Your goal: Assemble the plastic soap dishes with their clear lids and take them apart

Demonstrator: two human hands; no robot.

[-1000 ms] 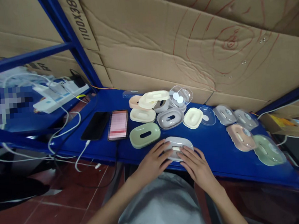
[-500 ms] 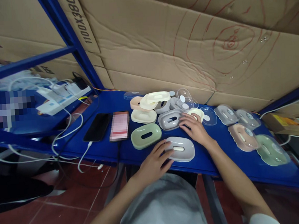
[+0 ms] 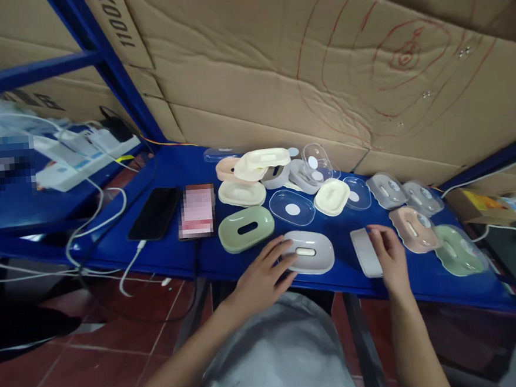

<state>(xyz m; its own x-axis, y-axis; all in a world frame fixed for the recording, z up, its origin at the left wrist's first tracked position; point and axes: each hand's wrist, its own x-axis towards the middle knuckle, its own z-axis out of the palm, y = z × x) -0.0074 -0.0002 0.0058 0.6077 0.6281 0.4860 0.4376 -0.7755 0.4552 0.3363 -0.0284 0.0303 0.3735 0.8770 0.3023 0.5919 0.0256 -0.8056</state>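
Note:
A light grey soap dish with a slot and a white bar in its middle lies flat at the table's front. My left hand rests at its left end, fingers spread with the tips over the rim. To the right, my right hand grips another grey soap dish, tipped up on its side, thumb and fingers at its right edge. A green soap dish lies left of the flat grey one. Behind are a clear lid with a white round sticker and a cream dish part.
Along the back sit stacked cream parts and clear lids. Several lidded dishes, including a pink one and a green one, stand at right. Two phones and white cables lie left. Cardboard walls the back.
My right hand has drawn the grey dish from the back row toward the front right and tipped it, uncovering a clear lid. My left hand stays at the flat dish. The view has shifted slightly.

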